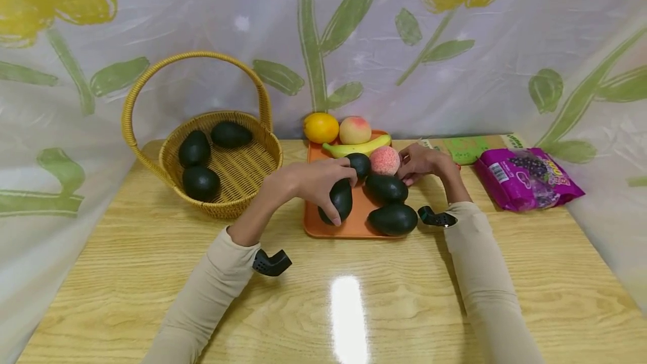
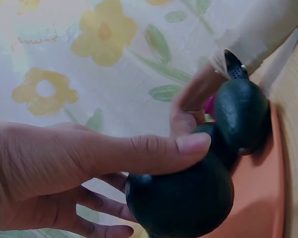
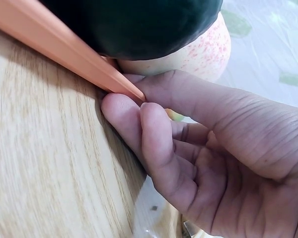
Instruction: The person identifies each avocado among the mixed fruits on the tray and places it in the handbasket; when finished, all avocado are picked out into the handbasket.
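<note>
On the left side of an orange tray (image 1: 360, 213), my left hand (image 1: 317, 181) grips a dark green avocado (image 1: 341, 200) between thumb and fingers. The left wrist view shows the thumb lying across that avocado (image 2: 184, 206). At the tray's right edge, my right hand (image 1: 420, 160) pinches the rim, thumb above and fingertips below, as the right wrist view shows. Other avocados (image 1: 393, 219) lie on the tray, beside a speckled peach (image 1: 385, 160) close to the right hand. Behind them are a banana (image 1: 361, 148), an orange (image 1: 321, 128) and another peach (image 1: 355, 130).
A wicker basket (image 1: 229, 210) with a tall handle stands on the left, holding 3 avocados (image 1: 201, 183). To the right lie a purple grape-printed packet (image 1: 528, 178) and a flat green package (image 1: 462, 149). A flower-patterned sheet (image 1: 222, 21) hangs behind the wooden table (image 1: 414, 296).
</note>
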Motion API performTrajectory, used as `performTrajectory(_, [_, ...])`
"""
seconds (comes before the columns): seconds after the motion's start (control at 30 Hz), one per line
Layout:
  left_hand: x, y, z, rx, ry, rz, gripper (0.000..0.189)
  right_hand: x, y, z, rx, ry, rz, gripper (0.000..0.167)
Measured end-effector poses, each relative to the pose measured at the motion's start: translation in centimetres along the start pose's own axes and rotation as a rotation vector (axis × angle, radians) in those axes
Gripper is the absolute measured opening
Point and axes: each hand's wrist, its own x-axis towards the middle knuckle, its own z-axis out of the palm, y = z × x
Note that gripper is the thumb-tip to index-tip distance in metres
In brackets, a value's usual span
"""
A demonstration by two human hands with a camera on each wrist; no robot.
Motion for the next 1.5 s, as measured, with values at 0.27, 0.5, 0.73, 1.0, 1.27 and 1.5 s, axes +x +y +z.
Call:
performTrajectory(0.27, [-1.7,-0.3,-1.2,0.027,0.152,0.043,0.077,-0.1,0.1,0.1,-0.037,-0.002,-0.016,0.038])
performTrajectory(0.5, [-3.7,-0.9,-2.5,0.023,0.248,0.05,0.073,-0.1,0.3,0.0,-0.025,-0.026,-0.02,0.037])
performTrajectory(0.73, [-6.4,-1.8,-3.7,-0.028,0.32,-0.005,0.069,0.0,0.3,-0.2,-0.037,-0.023,-0.024,0.039])
performTrajectory(1.0, [-9.7,-3.4,-4.7,-0.054,0.395,-0.11,0.067,-0.1,0.0,0.1,-0.034,-0.011,-0.003,0.037])
performTrajectory(1.27, [-12.6,-5.4,-5.3,-0.065,0.457,-0.221,0.067,-0.2,0.0,0.0,0.005,-0.014,0.009,0.037])
performTrajectory(1.5, [-14.3,-7.0,-5.3,-0.086,0.457,-0.325,0.073,-0.1,0.0,0.2,0.004,-0.021,0.0,0.037])
